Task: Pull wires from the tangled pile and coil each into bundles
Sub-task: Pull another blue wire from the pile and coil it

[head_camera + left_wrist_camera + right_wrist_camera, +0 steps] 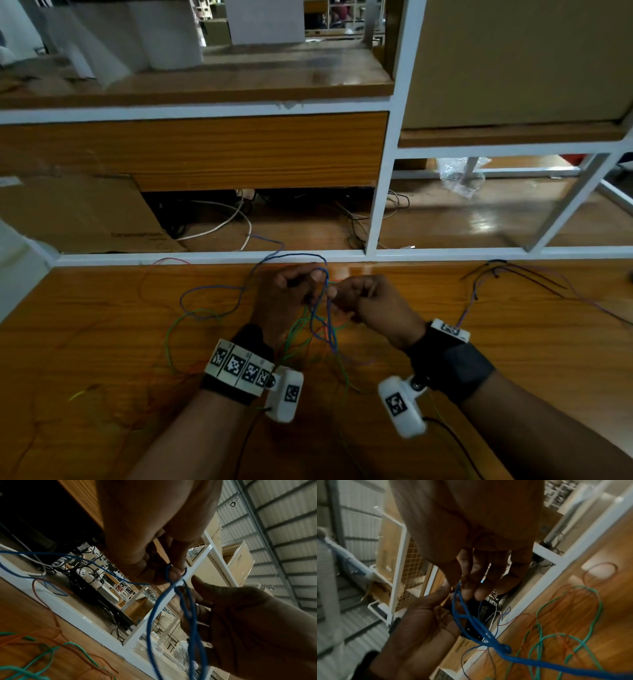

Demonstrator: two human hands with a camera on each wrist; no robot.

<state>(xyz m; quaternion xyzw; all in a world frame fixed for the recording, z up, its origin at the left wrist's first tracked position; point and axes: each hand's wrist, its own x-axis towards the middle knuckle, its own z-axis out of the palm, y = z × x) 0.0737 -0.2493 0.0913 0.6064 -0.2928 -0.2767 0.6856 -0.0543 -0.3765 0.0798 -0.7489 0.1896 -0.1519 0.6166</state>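
Above table (102, 342), mid-front | left hand (284, 301) and right hand (370, 305) both pinching blue wire (325, 308), fingertips nearly touching | loops hang below hands, tail runs left over green/orange pile (308, 339) | step: coiling; keep loops even, feed slack slowly, don't drag pile.

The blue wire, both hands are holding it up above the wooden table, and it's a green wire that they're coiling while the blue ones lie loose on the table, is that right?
Not quite. Both hands do hold one wire above the wooden table, but it is the blue wire. The left hand and right hand pinch it, as the head view shows. The green wires lie loose on the table.
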